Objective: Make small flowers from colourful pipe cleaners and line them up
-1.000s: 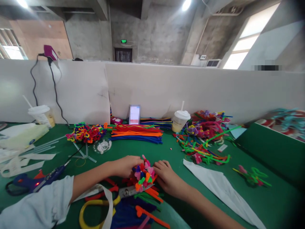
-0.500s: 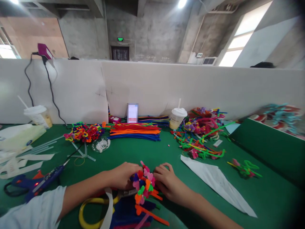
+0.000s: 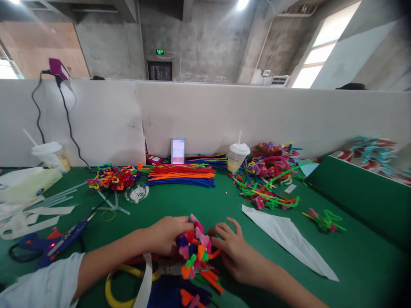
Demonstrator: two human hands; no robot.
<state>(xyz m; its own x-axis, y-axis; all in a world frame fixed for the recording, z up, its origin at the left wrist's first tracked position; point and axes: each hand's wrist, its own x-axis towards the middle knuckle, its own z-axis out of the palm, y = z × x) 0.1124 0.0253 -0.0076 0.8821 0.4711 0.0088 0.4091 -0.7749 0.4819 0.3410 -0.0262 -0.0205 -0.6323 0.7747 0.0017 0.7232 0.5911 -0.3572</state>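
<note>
My left hand (image 3: 168, 235) is closed round a bunch of pipe-cleaner flowers (image 3: 199, 244) in pink, red, orange, green and blue; its grip is partly hidden behind the blooms. On the bunch's right side, my right hand (image 3: 233, 252) has its thumb and fingers curled against an orange pipe cleaner (image 3: 214, 254), with one finger raised. Yellow-handled scissors (image 3: 111, 288) lie under my left forearm, and a white strip (image 3: 147, 280) crosses their handle. Below the bunch are more orange stems (image 3: 213, 280) and a dark blue heap (image 3: 167, 293).
A blue glue gun (image 3: 61, 244) with a red light lies left. Behind are finished flowers (image 3: 117, 176), a dish of white bits (image 3: 137, 193), pipe cleaners (image 3: 181, 175), a phone (image 3: 177, 150) and a cup (image 3: 238, 157). White paper (image 3: 289, 239) and a green flower piece (image 3: 326, 220) lie right.
The bunch has tilted slightly, and an orange pipe cleaner now bends up toward my right fingers. My right hand has shifted a little right, its finger lifted. The view has moved slightly.
</note>
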